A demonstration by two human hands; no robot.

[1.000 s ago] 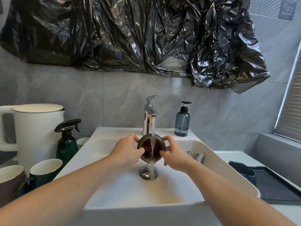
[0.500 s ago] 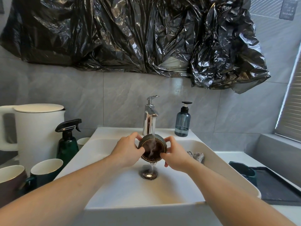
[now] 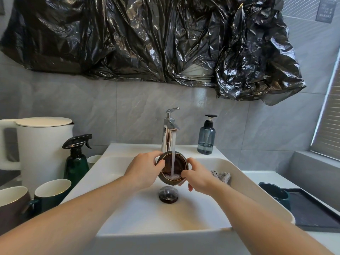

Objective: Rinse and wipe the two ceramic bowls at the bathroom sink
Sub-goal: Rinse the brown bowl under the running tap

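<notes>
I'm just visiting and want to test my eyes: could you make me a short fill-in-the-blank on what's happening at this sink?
1. Both hands, the left hand and the right hand, hold one dark ____ under the tap.
2. Water from the tap is ____.
3. The blue soap bottle stands to the ____ of the tap.
4. The spray bottle left of the sink is coloured ____.

Missing words: bowl; running; right; green

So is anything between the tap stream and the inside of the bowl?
Nothing visible. The stream falls from the tap straight into the tilted bowl; the left hand and right hand hold its sides.
</notes>
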